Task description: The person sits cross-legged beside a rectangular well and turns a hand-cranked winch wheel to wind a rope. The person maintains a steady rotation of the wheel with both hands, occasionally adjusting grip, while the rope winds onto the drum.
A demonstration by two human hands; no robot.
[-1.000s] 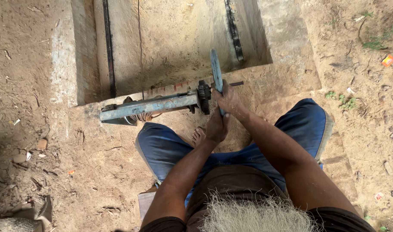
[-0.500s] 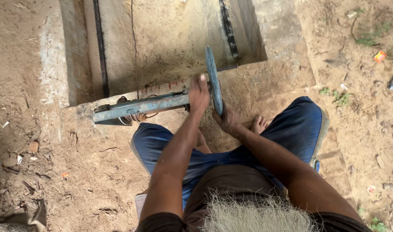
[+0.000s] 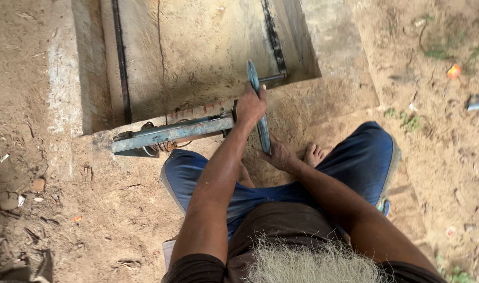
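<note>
Steel: grey-blue bar (image 3: 171,133) lies flat on the dirt at the near edge of the pit (image 3: 197,52), long axis running left-right, left end pointing at the concrete kerb (image 3: 66,68).
Lever: narrow blue-grey lever (image 3: 259,112) stands across the bar's right end, tilted slightly, top over the pit edge, bottom toward the person's lap.
Left hand: left hand (image 3: 251,105) wrapped around the lever's upper half, fingers curled shut on it, thumb up along the blade; sits right at the joint with the bar.
Right hand: right hand (image 3: 280,156) at the lever's lower end, fingers bent and touching it; full closure around it cannot be told, the lever hides the fingertips.
Spring: rusty coil (image 3: 154,145) under the bar's left part, half hidden.
Pit: concrete floor, two dark rails (image 3: 120,63) running away from the camera, one each side.
Posture: person sits on the ground in blue trousers (image 3: 365,157), knees apart, bare foot (image 3: 314,154) just right of the right hand.
Ground: dry packed dirt (image 3: 66,209) with litter scraps; sparse weeds at the right edge.
</note>
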